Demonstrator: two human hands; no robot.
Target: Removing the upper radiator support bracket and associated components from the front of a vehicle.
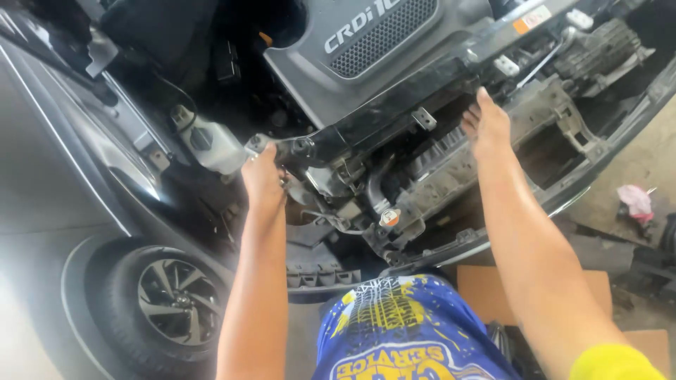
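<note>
I lean over the open engine bay of a grey car with its front bumper off. My left hand [262, 177] grips the left end of the black upper radiator support [394, 98]. My right hand [484, 125] rests flat, fingers together, against the support further right, just above the radiator [451, 169]. A grey engine cover [366, 49] lies behind the support. A radiator cap with a red-and-white sticker [389, 217] sits below, between my arms.
A white fluid reservoir [211, 144] stands left of my left hand. The front wheel [172, 299] and fender are at lower left. Cardboard [493, 288] lies on the floor, a pink rag [636, 200] at right. My blue-and-yellow shirt fills the bottom.
</note>
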